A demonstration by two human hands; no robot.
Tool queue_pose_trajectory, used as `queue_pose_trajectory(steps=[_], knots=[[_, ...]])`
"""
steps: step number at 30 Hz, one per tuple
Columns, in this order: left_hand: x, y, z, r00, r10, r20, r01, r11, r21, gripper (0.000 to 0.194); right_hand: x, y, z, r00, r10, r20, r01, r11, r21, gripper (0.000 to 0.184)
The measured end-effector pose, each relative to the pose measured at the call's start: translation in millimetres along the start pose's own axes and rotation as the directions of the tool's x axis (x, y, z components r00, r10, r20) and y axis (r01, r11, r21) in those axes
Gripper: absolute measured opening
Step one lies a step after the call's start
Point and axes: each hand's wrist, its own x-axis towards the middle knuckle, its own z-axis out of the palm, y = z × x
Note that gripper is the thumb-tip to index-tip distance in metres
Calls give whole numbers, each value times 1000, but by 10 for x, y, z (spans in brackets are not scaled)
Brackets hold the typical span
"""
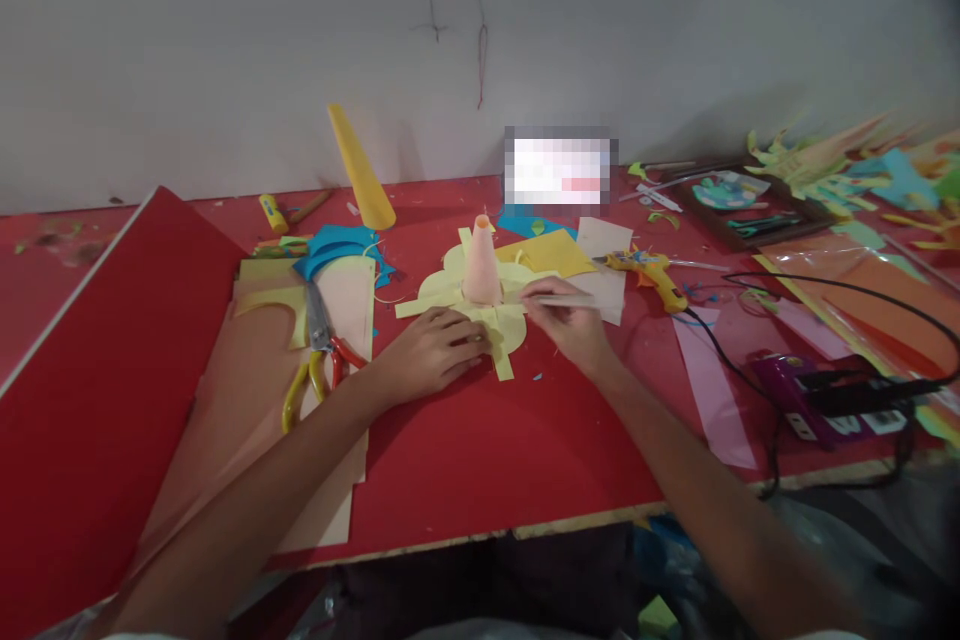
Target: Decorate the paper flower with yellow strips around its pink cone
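1. Pale yellow paper flower (511,328) lies flat on the red tabletop (510,460), between the two hands, with its strips reaching out past the rounded petals. That layout seems to leave its near edge easy to reach.

2. Pink paper cone (482,270) stands upright at the flower's middle, wide end down, probably because the broad base gives it the steadier footing. Whether it is fixed there cannot be told.

3. Left hand (431,355) rests palm down with fingers loosely spread and slightly bent, fingertips at the flower's near left edge. It grips nothing that shows; the light contact likely steadies the paper against sliding.

4. Right hand (566,320) pinches a slim pale stick (574,301) narrowly between thumb and fingers, its end close to the cone's base. Such a hold would suit small, careful movements.

5. Glue gun (664,288) lies on its side to the right, nozzle toward the flower and cord trailing off rightward, seemingly within easy reach.

6. Scissors (296,395) lie left of the left hand on stacked paper sheets (247,360), handles toward the person, which looks handy for picking up.

7. Yellow cone (360,175) stands farther back, leaning left, wide end down, apparently out of the hands' way.
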Motion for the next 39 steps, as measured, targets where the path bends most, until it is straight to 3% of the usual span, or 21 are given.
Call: queue_pose_trajectory(steps=[3,8,14,28,39], knots=[[6,9,-7,1000,-17,0,17,1000,-18,26,-39,-10,91,984,27,176,-20,999,-42,17],[18,27,-17,999,-35,25,36,998,-47,25,-62,26,153,956,91,278,-45,985,-166,15],[35,30,-20,999,-32,6,32,999,-35,25,-19,29,151,953,68,297,-9,980,-197,29],[22,24,-8,999,-45,-9,44,998,-40,25,-15,10,155,921,71,383,3,982,-190,33],[24,27,-21,999,-47,10,48,998,-29,25,-28,13,159,931,48,363,36,975,-220,34]])
